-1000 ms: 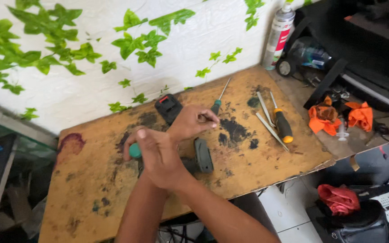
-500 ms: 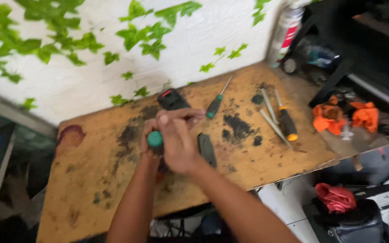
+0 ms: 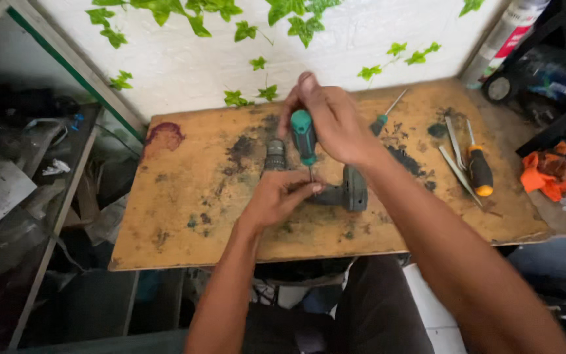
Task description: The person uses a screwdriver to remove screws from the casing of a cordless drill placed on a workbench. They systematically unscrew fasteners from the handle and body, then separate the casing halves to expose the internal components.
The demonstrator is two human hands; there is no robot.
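Observation:
My right hand (image 3: 333, 119) grips a green-handled screwdriver (image 3: 304, 136) held upright, its thin shaft pointing down at a dark grey cordless drill (image 3: 335, 191) that lies on the stained wooden board (image 3: 191, 196). My left hand (image 3: 276, 196) rests on the drill body, fingers pressed on it just beside the screwdriver tip. The drill's chuck (image 3: 274, 155) pokes out past my left hand toward the wall.
A second green-handled screwdriver (image 3: 384, 117) lies behind my right hand. An orange-and-black screwdriver (image 3: 479, 172) and metal tweezers (image 3: 454, 167) lie at the board's right. Orange gloves (image 3: 545, 177) sit off the right edge, a spray can (image 3: 502, 39) at the back right, cluttered shelves on the left.
The view has swung left and closer. My right hand has raised the green screwdriver upright over the drill, and my left hand has shifted onto the drill body.

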